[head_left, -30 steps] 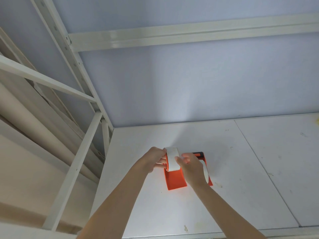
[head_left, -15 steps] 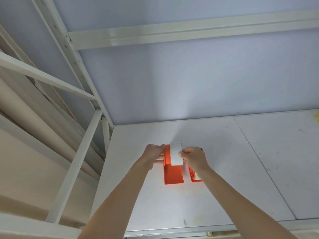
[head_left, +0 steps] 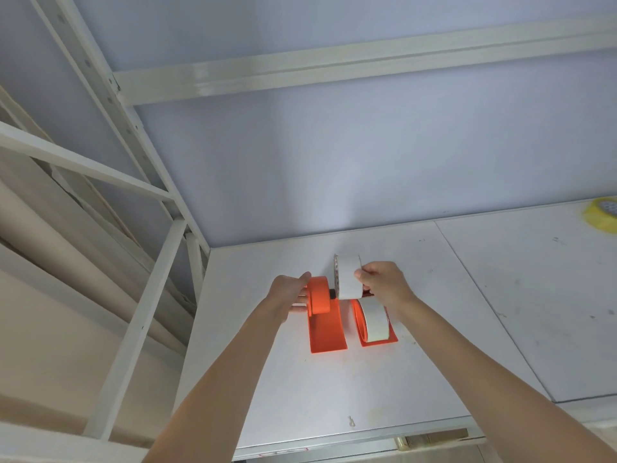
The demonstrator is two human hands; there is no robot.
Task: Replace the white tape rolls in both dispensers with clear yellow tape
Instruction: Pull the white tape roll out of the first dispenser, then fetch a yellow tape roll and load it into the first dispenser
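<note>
Two orange dispensers on the tabletop (head_left: pixel 267 379) | left hand (head_left: pixel 287 295) held the left dispenser (head_left: pixel 322 315) | right hand (head_left: pixel 380 282) gripped a white roll (head_left: pixel 347 277) just off its spindle | right dispenser (head_left: pixel 375 324) kept its white roll | yellow tape (head_left: pixel 602 215) lay far right, unused.

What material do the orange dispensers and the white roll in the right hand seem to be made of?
Orange dispensers: probably moulded plastic, with an even, matte colour and smooth curves. White roll: likely paper-like or opaque tape, with a matte face and a patterned inner core; the exact material is unclear.
</note>
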